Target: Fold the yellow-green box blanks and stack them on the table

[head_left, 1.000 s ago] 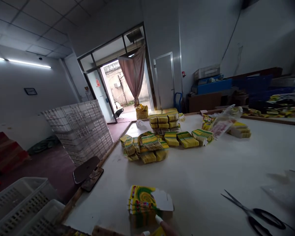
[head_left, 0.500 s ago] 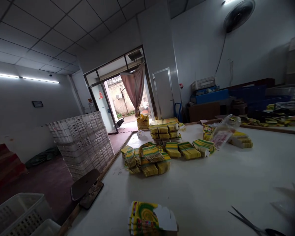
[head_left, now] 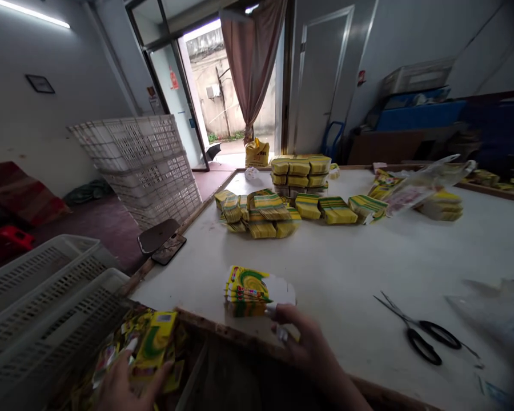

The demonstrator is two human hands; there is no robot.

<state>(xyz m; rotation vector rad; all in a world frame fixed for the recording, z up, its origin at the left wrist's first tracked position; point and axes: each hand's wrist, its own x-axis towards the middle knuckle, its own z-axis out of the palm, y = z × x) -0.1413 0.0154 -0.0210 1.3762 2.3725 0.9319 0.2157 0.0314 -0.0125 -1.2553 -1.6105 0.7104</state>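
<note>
My left hand (head_left: 131, 385) is low at the left, over a heap of yellow packets beside the table edge. Its thumb and fingers are spread around a yellow-green packet (head_left: 156, 342); no grip on it shows. At the table's front edge, my right hand (head_left: 306, 337) has its fingers apart, with pale coverings on the fingertips. Its index fingertip is at the lower right corner of a small stack of flat yellow-green cartons (head_left: 248, 285) with white flaps. A small yellow patch shows near the right fingers, too blurred to name.
Bundled cartons (head_left: 268, 214) stand in piles farther back on the white table (head_left: 346, 268). Black-handled scissors (head_left: 411, 325) and a clear plastic bag (head_left: 492, 314) lie to the right. A phone (head_left: 169, 249) rests at the left edge, near white crates (head_left: 149, 171).
The view has tilted down, so the table things sit higher in the picture. Both my hands have come into view, the left over the packets, the right at the carton stack.
</note>
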